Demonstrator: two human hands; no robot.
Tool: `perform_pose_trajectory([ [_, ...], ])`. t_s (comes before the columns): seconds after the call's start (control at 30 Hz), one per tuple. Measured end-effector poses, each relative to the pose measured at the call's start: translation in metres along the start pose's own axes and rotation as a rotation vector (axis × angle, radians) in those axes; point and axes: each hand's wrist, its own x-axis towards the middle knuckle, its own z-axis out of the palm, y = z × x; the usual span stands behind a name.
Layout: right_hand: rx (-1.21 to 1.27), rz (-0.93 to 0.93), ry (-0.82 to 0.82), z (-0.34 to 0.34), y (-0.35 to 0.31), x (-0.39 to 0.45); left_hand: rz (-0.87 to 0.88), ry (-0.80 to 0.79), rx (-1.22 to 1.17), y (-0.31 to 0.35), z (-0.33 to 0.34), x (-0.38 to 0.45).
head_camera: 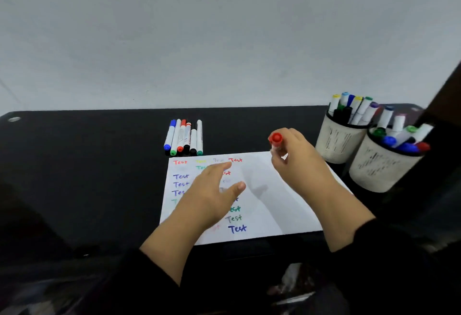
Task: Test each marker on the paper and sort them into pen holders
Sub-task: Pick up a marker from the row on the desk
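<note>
Black bench (74, 165) carries the paper (274, 202); my left hand (212, 195) rests there, fingers spread, while my right hand (296, 162) pinches a red marker (276, 140) upright near two pen holders (339, 137).

paper (274, 205) | handwritten "Test" repeated in red, green, grey, blue | some words partly hidden | marker print unreadable
</note>
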Motion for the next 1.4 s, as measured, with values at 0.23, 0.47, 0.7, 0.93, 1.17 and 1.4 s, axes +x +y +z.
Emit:
perform_pose_trajectory([
  [0.23, 0.148, 0.226, 0.147, -0.066, 0.036, -0.017, 0.109, -0.194, 0.144, 0.025, 0.043, 0.025],
  [0.47, 0.092, 0.262, 0.273, -0.107, 0.073, -0.03, 0.131, -0.212, 0.315, 0.023, 0.064, 0.031],
  [0.7, 0.003, 0.364, 0.231, -0.117, 0.093, -0.019, 0.138, -0.206, 0.322, 0.022, 0.067, 0.032],
  [0.93, -0.088, 0.417, 0.135, -0.125, 0.11, -0.002, 0.12, -0.213, 0.33, 0.02, 0.069, 0.035],
  [1.17, -0.144, 0.326, 0.191, -0.119, 0.111, 0.002, 0.101, -0.196, 0.333, 0.021, 0.069, 0.036],
  [1.4, -0.295, 0.296, 0.169, -0.114, 0.118, 0.008, 0.093, -0.186, 0.314, 0.021, 0.07, 0.035],
])
